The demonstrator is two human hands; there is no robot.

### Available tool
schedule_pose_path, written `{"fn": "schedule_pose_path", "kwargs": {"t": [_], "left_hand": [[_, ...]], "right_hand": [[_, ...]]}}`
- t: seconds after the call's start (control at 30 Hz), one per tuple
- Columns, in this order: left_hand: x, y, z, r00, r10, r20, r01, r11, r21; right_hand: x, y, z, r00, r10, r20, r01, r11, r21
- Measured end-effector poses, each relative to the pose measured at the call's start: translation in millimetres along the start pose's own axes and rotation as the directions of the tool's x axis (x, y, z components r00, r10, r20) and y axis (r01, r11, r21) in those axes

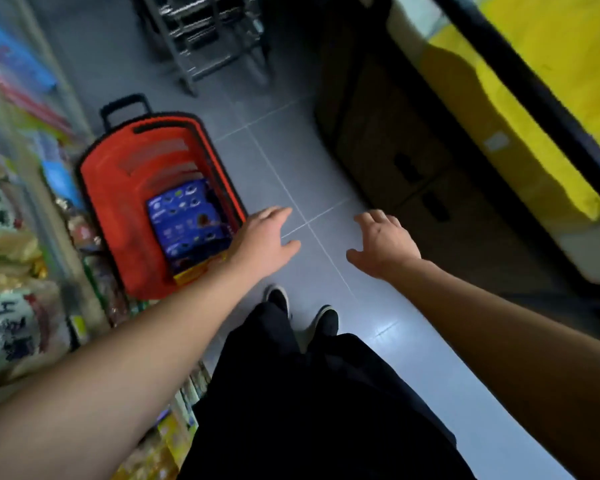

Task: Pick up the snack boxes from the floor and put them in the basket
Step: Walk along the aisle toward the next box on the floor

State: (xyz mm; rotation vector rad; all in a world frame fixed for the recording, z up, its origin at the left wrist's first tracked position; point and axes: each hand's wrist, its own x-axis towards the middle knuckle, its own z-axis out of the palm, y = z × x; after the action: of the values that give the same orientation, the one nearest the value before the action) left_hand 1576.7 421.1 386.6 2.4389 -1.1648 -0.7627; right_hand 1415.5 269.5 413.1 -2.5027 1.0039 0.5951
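A red shopping basket [111, 188] with a black pull handle stands on the grey tiled floor at the left. Inside it lie blue snack boxes [184, 216] and a yellow box [196, 271] at the near end. My left hand [264, 240] hovers just right of the basket's near rim, fingers apart and holding nothing. Over the bare floor tiles, my right hand [383, 245] is also open and empty. I see no snack box on the visible floor. The whole view is motion-blurred.
Store shelves with packaged goods [11, 271] line the left side. Brown cardboard boxes [406, 161] and a yellow-and-white display [520, 126] stand at the right. A metal rack [205, 32] is at the far end of the aisle. My legs and shoes [302, 313] are below.
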Motion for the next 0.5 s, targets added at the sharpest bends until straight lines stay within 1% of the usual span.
{"fn": "schedule_pose_path", "kwargs": {"t": [0.1, 0.17, 0.23, 0.37, 0.5], "left_hand": [[-7, 29, 11, 0.986, 0.109, 0.127, -0.120, 0.989, 0.084], [-11, 55, 19, 0.956, 0.198, 0.217, -0.230, 0.964, 0.133], [-14, 77, 24, 0.914, 0.282, 0.292, -0.336, 0.929, 0.155], [-28, 121, 42, 0.825, 0.413, 0.385, -0.506, 0.843, 0.181], [-52, 157, 74, 0.732, 0.477, 0.486, -0.612, 0.774, 0.163]], "right_hand": [[-52, 29, 15, 0.987, 0.157, -0.028, -0.154, 0.985, 0.081], [-89, 49, 26, 0.953, 0.298, -0.057, -0.286, 0.946, 0.152], [-120, 61, 38, 0.911, 0.408, -0.064, -0.384, 0.894, 0.232], [-179, 76, 61, 0.817, 0.573, -0.069, -0.518, 0.781, 0.350], [-234, 92, 90, 0.715, 0.696, -0.064, -0.609, 0.665, 0.433]]}}
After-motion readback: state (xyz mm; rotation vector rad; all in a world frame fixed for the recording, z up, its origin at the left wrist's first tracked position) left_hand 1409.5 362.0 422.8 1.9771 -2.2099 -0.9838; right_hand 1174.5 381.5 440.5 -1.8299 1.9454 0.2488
